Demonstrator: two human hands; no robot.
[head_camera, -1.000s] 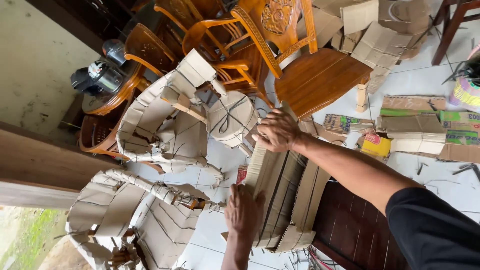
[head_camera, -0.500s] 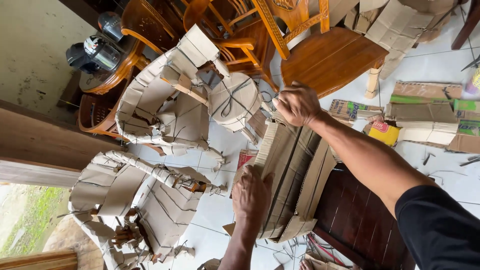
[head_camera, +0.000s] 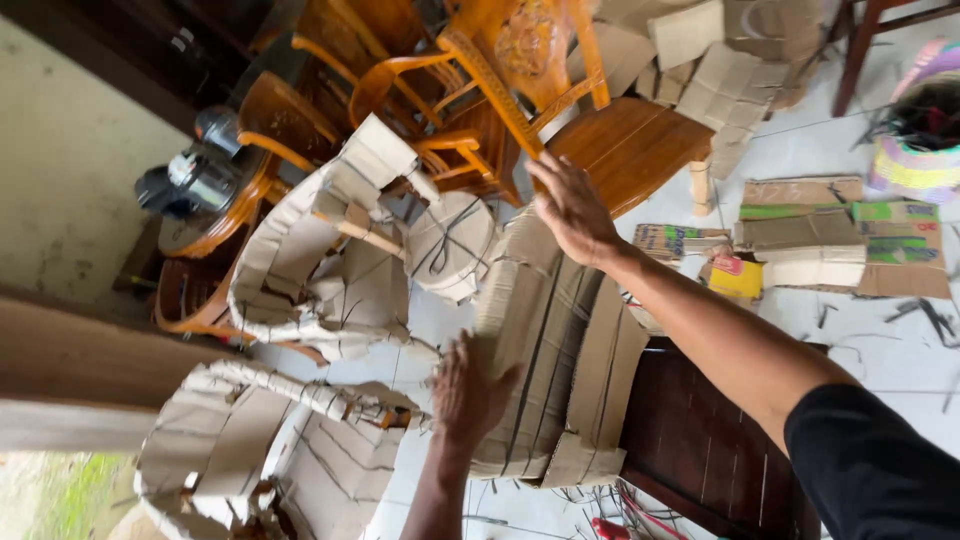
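While fingers (head_camera: 470, 375) spread, pressing cardboard-wrapped piece (head_camera: 560, 360)

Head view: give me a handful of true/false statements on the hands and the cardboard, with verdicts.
1. The left hand lies flat against the cardboard-wrapped piece. True.
2. The right hand holds a pair of scissors. False: it holds no tool, its fingers are spread by the top of the wrapped piece.
3. Bare orange-brown wooden chairs stand behind the wrapped furniture. True.
4. The floor around the work is carpeted. False: it is pale and hard, strewn with cardboard scraps.
5. Another wrapped chair stands to the left of the one under the hands. True.
6. The person's right arm is bare to the shoulder. False: a black sleeve covers the upper arm.
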